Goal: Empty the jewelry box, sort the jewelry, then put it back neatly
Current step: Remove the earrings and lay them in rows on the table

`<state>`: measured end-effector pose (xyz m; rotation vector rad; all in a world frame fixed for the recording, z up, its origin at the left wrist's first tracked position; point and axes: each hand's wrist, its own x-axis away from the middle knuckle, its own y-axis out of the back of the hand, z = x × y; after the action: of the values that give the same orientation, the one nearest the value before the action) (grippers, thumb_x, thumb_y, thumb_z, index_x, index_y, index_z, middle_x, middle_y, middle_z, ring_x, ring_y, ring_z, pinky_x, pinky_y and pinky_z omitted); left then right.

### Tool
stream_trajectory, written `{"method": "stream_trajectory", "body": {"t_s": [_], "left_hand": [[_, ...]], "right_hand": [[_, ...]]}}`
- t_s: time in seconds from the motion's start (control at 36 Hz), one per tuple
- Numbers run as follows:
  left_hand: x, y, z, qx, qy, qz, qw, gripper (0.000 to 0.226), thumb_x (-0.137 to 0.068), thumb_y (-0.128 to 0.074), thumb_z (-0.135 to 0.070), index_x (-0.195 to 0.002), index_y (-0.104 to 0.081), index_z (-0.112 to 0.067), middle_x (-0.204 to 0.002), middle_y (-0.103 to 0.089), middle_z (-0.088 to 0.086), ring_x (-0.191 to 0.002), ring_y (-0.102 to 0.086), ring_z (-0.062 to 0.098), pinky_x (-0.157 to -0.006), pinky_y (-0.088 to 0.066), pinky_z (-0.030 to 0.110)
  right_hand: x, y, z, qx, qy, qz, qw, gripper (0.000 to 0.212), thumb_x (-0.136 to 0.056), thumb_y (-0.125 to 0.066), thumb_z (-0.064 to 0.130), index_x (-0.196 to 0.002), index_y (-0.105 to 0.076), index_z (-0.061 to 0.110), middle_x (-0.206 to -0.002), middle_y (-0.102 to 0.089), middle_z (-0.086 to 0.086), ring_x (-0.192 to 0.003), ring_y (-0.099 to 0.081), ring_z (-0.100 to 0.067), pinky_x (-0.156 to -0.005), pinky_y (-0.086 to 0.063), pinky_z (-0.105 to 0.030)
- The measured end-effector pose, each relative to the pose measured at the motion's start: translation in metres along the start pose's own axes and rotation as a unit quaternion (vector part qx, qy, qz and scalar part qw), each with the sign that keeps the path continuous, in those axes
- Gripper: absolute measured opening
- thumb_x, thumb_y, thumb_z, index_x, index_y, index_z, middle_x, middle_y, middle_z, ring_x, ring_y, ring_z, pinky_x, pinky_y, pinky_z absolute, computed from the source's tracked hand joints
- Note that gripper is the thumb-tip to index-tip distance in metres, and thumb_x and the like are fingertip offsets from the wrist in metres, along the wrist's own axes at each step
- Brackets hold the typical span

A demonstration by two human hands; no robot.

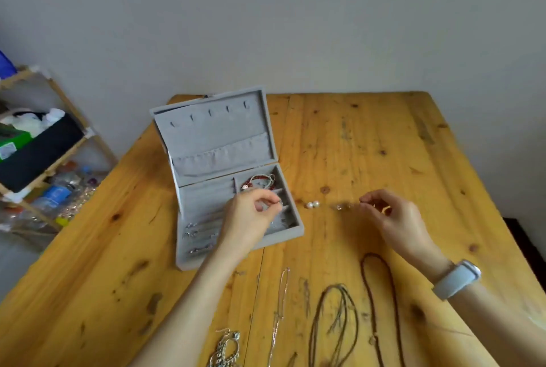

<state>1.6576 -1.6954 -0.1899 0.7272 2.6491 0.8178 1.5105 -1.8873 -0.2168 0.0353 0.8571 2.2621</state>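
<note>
Currently the left hand [251,213] pinches a small item (type unclear) over the open jewelry box [224,177]; the right hand [393,216] pinches another above the table [88,278], likely to keep pcs. separate for sorting.

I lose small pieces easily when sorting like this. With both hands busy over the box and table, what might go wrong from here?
1. The left hand pinches something tiny above the jewelry box; a slip could drop it into the wrong compartment.
2. The pearl earrings lie loose on the table between the hands and may roll if brushed.
3. The cord necklaces lie close beside the brown bead strand, near the right forearm, and could tangle.
</note>
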Motion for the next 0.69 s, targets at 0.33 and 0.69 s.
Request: {"method": "stream_trajectory", "body": {"t_s": [0.33, 0.69], "left_hand": [[-0.003, -0.109, -0.049, -0.176, -0.130, 0.110, 0.969, 0.010, -0.084, -0.064, -0.029, -0.091, -0.071, -0.026, -0.099, -0.059, -0.005, -0.099, -0.049, 0.014, -0.089, -0.037, 0.032], [-0.027, -0.136, -0.053, -0.266, -0.152, 0.062, 0.950, 0.019, -0.089, -0.056, -0.035, -0.103, -0.067, -0.031, -0.105, -0.059, -0.009, -0.106, -0.042, 0.012, -0.086, -0.026, 0.029]], "right_hand": [[0.004, 0.020, -0.043, 0.112, 0.023, 0.040, 0.993, 0.004, -0.085, -0.063, 0.016, -0.087, -0.066, 0.018, -0.084, -0.056, 0.007, -0.083, -0.046, -0.014, -0.079, -0.034, -0.025], [-0.020, 0.007, -0.046, 0.121, 0.035, -0.036, 0.991, 0.009, -0.085, -0.061, 0.018, -0.092, -0.065, 0.015, -0.088, -0.065, -0.001, -0.083, -0.050, -0.017, -0.078, -0.042, -0.032]]}}
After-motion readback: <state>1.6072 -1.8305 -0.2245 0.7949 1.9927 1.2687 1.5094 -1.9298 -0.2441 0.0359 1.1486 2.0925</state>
